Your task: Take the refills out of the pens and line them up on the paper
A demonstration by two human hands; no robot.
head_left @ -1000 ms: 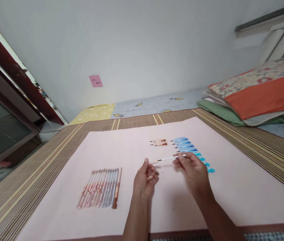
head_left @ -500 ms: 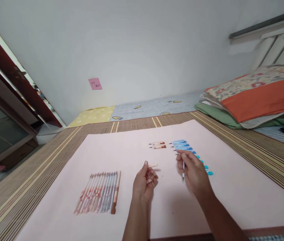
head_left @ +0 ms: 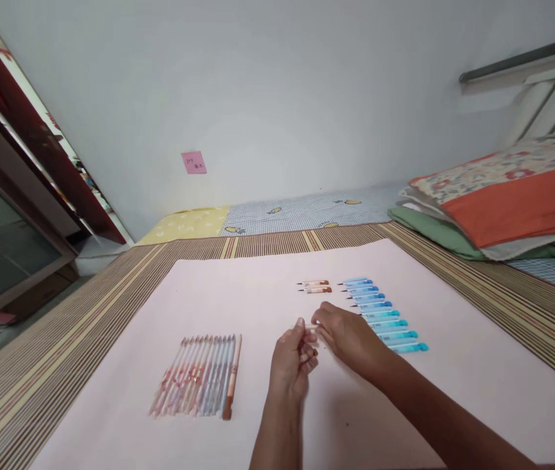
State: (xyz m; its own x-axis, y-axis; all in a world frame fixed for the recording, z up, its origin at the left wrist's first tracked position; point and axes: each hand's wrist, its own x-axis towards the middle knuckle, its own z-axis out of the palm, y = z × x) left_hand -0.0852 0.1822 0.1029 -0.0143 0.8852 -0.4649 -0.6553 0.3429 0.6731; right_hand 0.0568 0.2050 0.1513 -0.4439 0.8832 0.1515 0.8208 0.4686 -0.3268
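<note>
My left hand (head_left: pixel 293 358) is closed around a short pale pen piece (head_left: pixel 312 326) whose tip pokes out above its fingers. My right hand (head_left: pixel 348 336) has come in from the right, and its fingertips pinch that same tip, so the two hands touch. Both hover over a pink sheet (head_left: pixel 238 294). Just beyond the hands lie two brown-capped pen pieces (head_left: pixel 317 286). To the right of my right hand runs a row of several blue pen pieces (head_left: pixel 380 314). A row of several clear patterned pens (head_left: pixel 199 375) lies to the left.
The pink sheet covers a striped mat (head_left: pixel 62 339) on a bed. Folded bedding with an orange and floral pillow (head_left: pixel 512 196) is stacked at the right. A pink sticky note (head_left: pixel 194 162) is on the wall, and a dark wooden cabinet (head_left: pixel 8 215) stands at the left.
A second ago my right hand drew a thin white refill out of the piece in my left hand, then swung it upright. Now my right hand has moved left to meet my left hand.
</note>
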